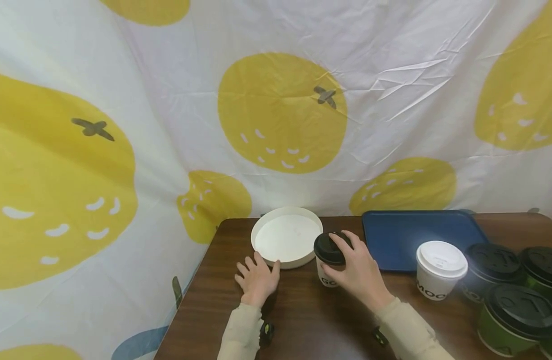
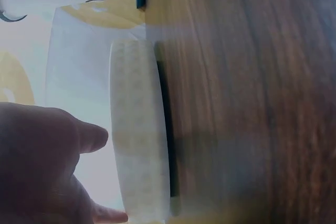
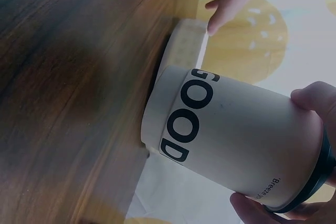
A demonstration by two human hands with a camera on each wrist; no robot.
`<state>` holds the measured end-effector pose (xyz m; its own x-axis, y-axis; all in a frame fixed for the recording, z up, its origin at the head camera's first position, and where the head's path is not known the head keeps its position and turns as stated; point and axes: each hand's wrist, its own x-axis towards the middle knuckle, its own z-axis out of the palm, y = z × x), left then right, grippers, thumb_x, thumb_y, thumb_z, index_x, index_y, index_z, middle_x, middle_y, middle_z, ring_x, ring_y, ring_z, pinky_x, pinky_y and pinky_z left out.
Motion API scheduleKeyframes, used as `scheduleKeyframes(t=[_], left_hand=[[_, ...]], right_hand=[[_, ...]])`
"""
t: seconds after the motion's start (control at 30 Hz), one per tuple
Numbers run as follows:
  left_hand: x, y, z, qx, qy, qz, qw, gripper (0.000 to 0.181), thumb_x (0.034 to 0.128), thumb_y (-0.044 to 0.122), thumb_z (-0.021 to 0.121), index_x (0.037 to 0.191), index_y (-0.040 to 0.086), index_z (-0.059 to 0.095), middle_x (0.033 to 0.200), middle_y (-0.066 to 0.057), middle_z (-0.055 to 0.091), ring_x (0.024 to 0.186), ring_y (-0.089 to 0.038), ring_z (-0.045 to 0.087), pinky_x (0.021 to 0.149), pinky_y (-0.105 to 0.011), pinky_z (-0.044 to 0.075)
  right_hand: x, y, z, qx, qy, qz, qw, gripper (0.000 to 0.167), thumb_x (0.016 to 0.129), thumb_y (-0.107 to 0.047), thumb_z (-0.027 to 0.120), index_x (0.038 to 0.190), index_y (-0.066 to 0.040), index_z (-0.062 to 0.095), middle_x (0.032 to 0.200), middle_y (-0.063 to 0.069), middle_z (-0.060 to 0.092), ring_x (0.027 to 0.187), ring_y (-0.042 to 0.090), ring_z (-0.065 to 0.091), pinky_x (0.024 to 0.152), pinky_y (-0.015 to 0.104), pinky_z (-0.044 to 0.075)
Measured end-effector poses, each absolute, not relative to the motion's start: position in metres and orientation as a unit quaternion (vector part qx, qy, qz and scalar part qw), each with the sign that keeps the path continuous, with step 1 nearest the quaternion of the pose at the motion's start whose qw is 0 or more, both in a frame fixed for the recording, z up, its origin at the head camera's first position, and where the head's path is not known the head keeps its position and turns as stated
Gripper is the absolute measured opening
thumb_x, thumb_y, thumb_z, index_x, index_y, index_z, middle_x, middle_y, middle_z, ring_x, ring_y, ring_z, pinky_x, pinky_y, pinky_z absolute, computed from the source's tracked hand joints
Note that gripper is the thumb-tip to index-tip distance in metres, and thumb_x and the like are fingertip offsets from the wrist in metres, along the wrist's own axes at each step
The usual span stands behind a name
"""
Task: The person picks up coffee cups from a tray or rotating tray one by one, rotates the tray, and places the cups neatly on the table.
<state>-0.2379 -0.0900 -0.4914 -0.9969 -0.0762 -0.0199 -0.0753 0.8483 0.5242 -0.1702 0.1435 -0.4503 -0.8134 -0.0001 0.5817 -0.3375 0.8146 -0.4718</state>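
A white paper cup with a black lid (image 1: pixel 328 272), printed "GOOD" (image 3: pixel 226 129), is gripped near its top by my right hand (image 1: pixel 358 270), fingers and thumb around the lid and upper wall. In the right wrist view its base seems raised off the wood. Just left of it sits a round white tray (image 1: pixel 287 235) with a low wall, its patterned side (image 2: pixel 139 135) facing the left wrist camera. By the tray's near-left rim, my left hand (image 1: pixel 257 281) holds nothing, its fingers spread. Whether it touches the rim, I cannot tell.
On the brown wooden table (image 1: pixel 298 320), a blue rectangular tray (image 1: pixel 393 240) lies at the back right. A white-lidded cup (image 1: pixel 438 280) stands before it. Several black-lidded cups, some green (image 1: pixel 505 332), crowd the right side. A fruit-print cloth (image 1: pixel 167 100) hangs behind.
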Motion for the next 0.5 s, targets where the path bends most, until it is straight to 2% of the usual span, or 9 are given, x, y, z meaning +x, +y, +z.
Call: scheduleKeyframes(t=[0.3,0.5], left_hand=[[-0.2437,-0.0883,-0.4879,0.040,-0.962,-0.272,-0.003,0.082,0.1038,0.047,0.052,0.159,-0.007,0.025,0.164,-0.036,0.023,0.154,-0.063,0.010,0.119,-0.078,0.012],[-0.2433,-0.0828,-0.4875,0.030,-0.965,-0.261,-0.001,0.082,0.1042,0.043,0.053,0.157,-0.014,0.025,0.161,-0.038,0.025,0.153,-0.062,0.013,0.119,-0.077,0.015]], right_hand=[[-0.1681,0.1485,-0.4512,0.083,-0.908,0.286,0.295,0.068,0.077,-0.030,0.089,0.137,-0.013,0.065,0.137,0.026,0.060,0.111,0.047,0.065,0.075,0.059,0.059],[-0.1660,0.1521,-0.4527,0.080,-0.908,0.279,0.303,0.069,0.075,-0.029,0.090,0.138,-0.013,0.065,0.136,0.025,0.061,0.110,0.046,0.065,0.076,0.059,0.059]])
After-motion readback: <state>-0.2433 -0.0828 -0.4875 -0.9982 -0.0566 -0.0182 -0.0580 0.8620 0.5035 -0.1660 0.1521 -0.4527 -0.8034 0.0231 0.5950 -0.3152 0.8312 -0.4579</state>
